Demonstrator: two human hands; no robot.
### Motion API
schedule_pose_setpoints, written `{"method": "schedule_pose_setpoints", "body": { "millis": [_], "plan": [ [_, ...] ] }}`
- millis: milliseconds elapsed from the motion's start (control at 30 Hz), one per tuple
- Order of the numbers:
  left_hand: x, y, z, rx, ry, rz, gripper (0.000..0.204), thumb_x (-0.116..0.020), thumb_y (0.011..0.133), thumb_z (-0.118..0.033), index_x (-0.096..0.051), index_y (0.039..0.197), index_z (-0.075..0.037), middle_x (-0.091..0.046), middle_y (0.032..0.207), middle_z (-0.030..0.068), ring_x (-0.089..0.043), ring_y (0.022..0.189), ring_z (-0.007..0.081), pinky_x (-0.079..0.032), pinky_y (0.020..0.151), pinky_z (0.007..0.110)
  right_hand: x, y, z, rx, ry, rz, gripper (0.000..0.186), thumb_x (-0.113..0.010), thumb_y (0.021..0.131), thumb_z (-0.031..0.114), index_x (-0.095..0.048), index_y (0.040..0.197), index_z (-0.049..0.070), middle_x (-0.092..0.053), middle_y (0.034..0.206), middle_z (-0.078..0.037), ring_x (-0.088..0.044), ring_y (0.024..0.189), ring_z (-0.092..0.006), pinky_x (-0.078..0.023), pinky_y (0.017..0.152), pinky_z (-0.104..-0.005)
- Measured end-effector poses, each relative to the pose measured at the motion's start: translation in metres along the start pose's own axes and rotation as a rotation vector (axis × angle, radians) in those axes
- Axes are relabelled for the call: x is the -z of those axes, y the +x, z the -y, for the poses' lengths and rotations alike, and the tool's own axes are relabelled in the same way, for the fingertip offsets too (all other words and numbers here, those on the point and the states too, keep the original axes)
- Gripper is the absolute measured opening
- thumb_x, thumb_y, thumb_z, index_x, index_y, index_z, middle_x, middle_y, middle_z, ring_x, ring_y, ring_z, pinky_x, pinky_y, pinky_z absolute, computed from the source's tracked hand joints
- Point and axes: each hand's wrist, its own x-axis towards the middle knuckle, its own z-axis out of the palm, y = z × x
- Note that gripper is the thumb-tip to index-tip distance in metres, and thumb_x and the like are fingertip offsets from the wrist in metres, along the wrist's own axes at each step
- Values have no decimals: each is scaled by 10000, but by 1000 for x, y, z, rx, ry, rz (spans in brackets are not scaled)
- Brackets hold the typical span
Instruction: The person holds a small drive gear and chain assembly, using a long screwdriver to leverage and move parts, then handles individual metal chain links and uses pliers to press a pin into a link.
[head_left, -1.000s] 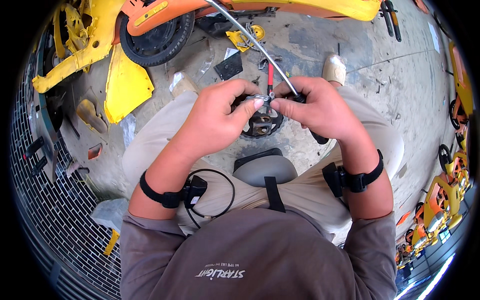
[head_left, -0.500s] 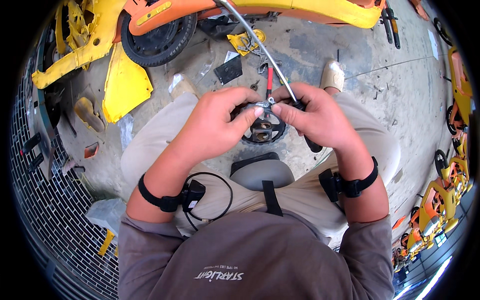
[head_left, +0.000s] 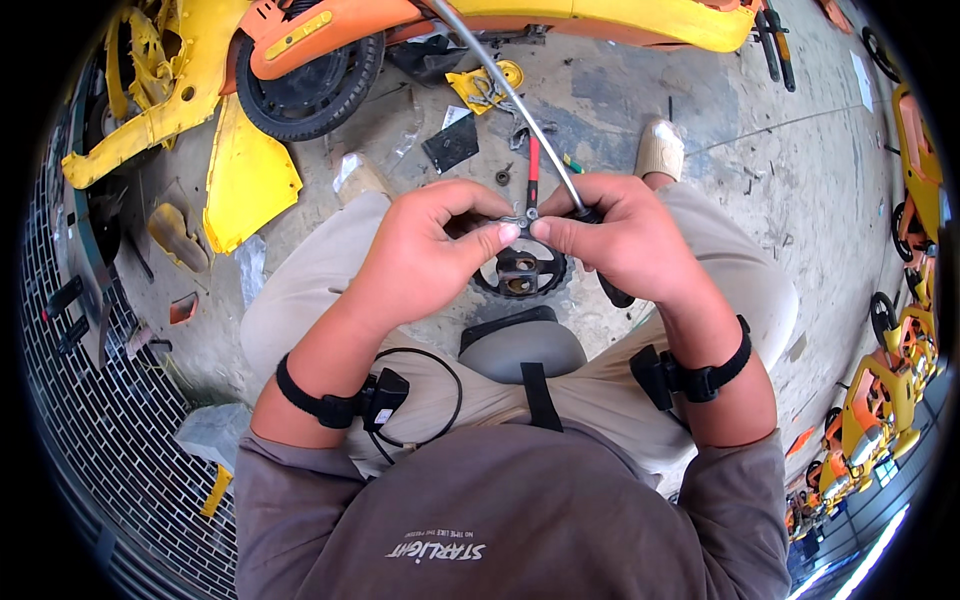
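Small metal part is being pinched by your left hand as your right hand is gripping a long-shafted tool.

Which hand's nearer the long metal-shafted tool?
Right. The right hand grips the long metal-shafted tool around its black handle; the left hand is to the tool's left, pinching a small metal part.

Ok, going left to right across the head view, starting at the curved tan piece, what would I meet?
Curved tan piece → flat yellow panel → left grip → small metal part → right grip → yellow-and-orange vehicles.
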Motion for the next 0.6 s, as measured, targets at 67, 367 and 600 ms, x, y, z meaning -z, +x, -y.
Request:
{"method": "schedule_pose_setpoints", "body": {
  "millis": [67, 367, 600],
  "plan": [
    [-1, 0, 2, 112, -102, 5, 137, -733, 921, -70, -692, 1012, 25, -695, 916, 44, -651, 833, 113, -523, 752, 266, -2, 0, -2, 15, -10, 4, 181, -766, 874, 167, -736, 948, 4, -642, 727, -23, -558, 669, -97, -450, 612, -279],
    [0, -1, 0, 175, -151, 17, 163, -745, 919, -100, -694, 997, 34, -695, 861, 45, -618, 781, 87, -518, 704, 269, -3, 1, -13, 230, -79, 12, 141, -774, 885, 92, -704, 954, -10, -609, 818, -20, -545, 741, -91, -438, 653, -270],
    [-5, -1, 4, -3, -39, -47, 141, -738, 915, -85, -690, 983, 29, -695, 861, 53, -625, 760, 109, -513, 704, 273, -4, -2, -1, 26, 18, 29, 138, -772, 881, 73, -694, 952, -15, -614, 848, -31, -553, 765, -102, -447, 675, -276]
  ]
}}
